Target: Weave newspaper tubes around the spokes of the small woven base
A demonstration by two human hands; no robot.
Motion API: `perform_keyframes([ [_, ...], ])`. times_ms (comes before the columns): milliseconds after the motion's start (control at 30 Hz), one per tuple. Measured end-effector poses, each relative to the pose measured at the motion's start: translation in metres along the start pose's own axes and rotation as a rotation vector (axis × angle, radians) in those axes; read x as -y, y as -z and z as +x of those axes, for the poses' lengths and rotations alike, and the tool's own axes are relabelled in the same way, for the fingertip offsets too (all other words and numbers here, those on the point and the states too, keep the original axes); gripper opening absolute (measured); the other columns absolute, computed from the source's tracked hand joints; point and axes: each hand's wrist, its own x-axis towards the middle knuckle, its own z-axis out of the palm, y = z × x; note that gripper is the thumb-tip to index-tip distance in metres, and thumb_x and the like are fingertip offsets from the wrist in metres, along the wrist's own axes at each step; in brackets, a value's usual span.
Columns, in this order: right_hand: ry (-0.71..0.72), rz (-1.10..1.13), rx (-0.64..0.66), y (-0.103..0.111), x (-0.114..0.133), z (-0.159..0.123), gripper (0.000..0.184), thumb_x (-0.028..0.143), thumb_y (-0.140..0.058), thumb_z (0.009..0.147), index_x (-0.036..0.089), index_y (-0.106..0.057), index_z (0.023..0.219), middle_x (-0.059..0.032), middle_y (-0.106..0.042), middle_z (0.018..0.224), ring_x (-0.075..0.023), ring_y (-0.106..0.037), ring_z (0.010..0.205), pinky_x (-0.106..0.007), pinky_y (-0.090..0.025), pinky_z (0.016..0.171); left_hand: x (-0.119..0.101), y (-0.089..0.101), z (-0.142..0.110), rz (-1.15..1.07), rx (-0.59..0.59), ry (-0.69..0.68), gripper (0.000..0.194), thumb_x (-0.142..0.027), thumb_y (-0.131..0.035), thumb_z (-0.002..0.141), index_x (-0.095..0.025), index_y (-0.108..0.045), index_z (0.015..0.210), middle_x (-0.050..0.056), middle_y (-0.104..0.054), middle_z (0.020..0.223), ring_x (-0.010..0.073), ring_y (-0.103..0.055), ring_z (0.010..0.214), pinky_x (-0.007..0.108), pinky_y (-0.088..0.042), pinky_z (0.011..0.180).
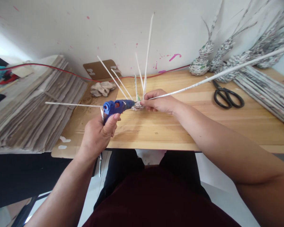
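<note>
Blue glue gun [115,106], in left hand [98,132], fingers closed round its grip, lower part largely hidden by the palm; barrel lengthwise roughly level across the view, nozzle pointing right at a small woven paper base [137,106] near the middle of the wooden tabletop [156,126], tip contact indistinct. Right hand [157,100], fingertips pinched together at the base's right side, partly covering it; long white paper tube [203,80] running from there up and right, its far end cut off by the frame.
</note>
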Motion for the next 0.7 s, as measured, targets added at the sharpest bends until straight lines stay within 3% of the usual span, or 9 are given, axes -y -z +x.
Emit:
perform_keyframes([
  [433, -0.033, 0.031, -0.001, -0.001, 0.002, -0.001, 0.028, 0.019, -0.071, 0.087, 0.013, -0.059, 0.062, 0.0023, -0.056, 0.049, -0.0055, -0.046, 0.044, -0.018, -0.034, 0.044, -0.003, -0.002, 0.000, -0.029, -0.015, -0.006, 0.041, -0.057, -0.054, 0.092, -0.018, -0.065, 0.084, -0.003, -0.054, 0.053, 0.0113, -0.051, 0.049, 0.024, -0.040, 0.052],
  [700, -0.039, -0.028, -0.019, 0.001, 0.000, 0.000, 0.031, 0.027, -0.074, 0.086, 0.013, -0.060, 0.061, -0.0004, -0.060, 0.055, -0.0063, -0.051, 0.048, -0.018, -0.039, 0.045, -0.017, 0.045, -0.034, 0.258, -0.086, -0.106, 0.044, -0.054, -0.052, 0.090, -0.021, -0.053, 0.060, -0.002, -0.053, 0.054, 0.0130, -0.046, 0.049, 0.027, -0.037, 0.050],
])
